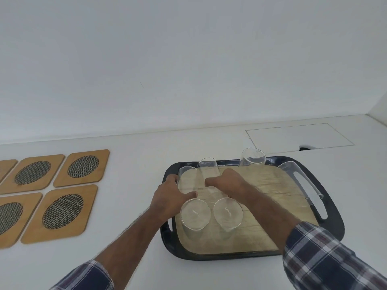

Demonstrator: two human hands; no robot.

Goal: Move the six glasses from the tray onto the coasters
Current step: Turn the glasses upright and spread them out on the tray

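A dark tray (333,222) with a tan liner stands on the white table, right of centre. Several clear glasses stand upright on it. My left hand (169,195) is wrapped around the far-left glass (187,176). My right hand (226,181) grips the tall glass (207,168) beside it. Two glasses stand at the near left of the tray, one (194,216) next to the other (228,214). Another glass (252,158) is at the far edge and one (299,183) by the right handle. Wooden coasters with mesh centres (62,212) (82,167) lie at the left, bare.
More coasters (32,172) (12,216) continue toward the left frame edge. A white wall rises behind the table. A rectangular hatch outline (297,137) with a dark notch marks the tabletop behind the tray.
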